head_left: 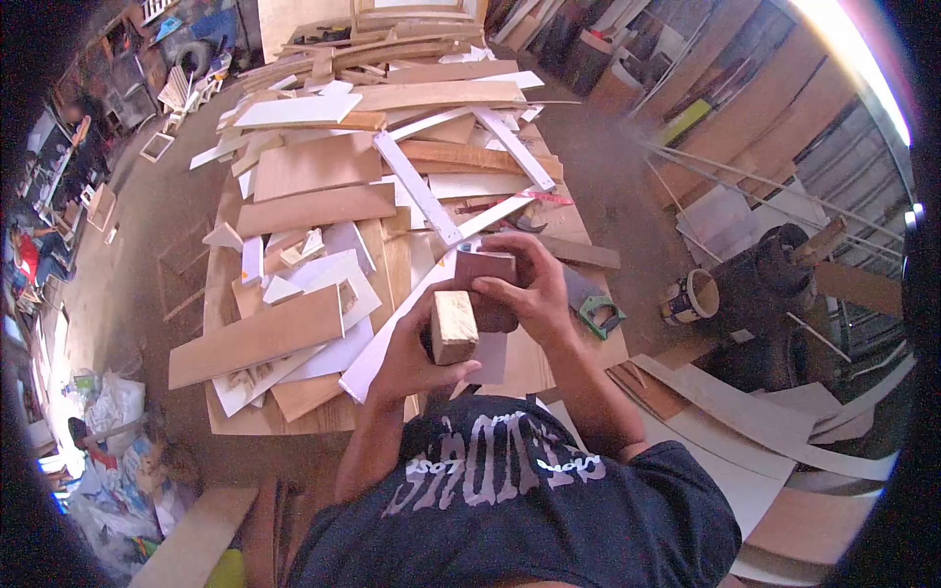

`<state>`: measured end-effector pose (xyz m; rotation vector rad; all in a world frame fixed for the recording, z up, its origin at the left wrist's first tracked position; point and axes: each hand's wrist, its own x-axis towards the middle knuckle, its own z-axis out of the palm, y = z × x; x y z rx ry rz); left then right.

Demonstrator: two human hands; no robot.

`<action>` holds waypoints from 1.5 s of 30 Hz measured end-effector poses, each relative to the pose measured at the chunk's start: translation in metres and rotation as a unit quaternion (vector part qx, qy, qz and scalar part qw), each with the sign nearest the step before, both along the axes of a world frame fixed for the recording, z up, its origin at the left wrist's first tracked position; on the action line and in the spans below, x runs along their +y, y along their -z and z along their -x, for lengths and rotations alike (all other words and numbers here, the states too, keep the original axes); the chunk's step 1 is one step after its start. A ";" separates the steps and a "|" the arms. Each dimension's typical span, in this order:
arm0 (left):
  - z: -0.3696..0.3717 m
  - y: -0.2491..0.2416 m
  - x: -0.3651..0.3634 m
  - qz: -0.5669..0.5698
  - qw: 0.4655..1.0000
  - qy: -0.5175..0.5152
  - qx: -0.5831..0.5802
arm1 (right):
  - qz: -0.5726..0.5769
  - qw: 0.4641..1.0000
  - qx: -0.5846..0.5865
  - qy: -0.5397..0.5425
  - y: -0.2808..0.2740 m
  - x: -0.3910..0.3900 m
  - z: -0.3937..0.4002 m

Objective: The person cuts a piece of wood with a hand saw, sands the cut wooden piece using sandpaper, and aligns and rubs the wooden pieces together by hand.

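Observation:
My left hand [404,338] is wrapped round a pale wooden block [454,328], its cut end facing up toward me. Just beyond it, my right hand [534,289] grips a flat reddish-brown piece [485,267] between thumb and fingers. Both hands are close together above the near part of the worktable [284,421]. Right behind the fingers lie white-faced wooden strips [420,191] set at angles to each other. A long white strip [392,343] passes beneath my hands.
Wood offcuts [319,206] are piled over the table. A green-handled tool [600,316] lies at the right edge, near a red-marked strip [549,198]. A bucket [691,294] stands on the floor to the right, with curved boards [745,421] nearer me. Plastic bags [113,421] lie at left.

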<state>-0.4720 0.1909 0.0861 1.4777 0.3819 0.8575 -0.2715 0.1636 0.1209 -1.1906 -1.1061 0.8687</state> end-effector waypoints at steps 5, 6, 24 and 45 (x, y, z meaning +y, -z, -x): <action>-0.008 0.000 -0.002 0.039 0.998 -0.039 -0.006 | -0.158 0.886 -0.383 0.207 0.013 -0.004 -0.004; -0.008 0.000 -0.003 0.035 0.998 -0.050 0.006 | -0.159 0.888 -0.379 0.207 0.015 -0.009 -0.001; -0.059 -0.014 -0.005 0.015 0.993 0.001 0.117 | 0.024 0.988 0.147 0.037 0.054 -0.033 -0.043; -0.121 -0.026 -0.016 0.201 0.976 -0.078 0.037 | 0.038 0.957 0.283 -0.039 0.069 -0.027 -0.107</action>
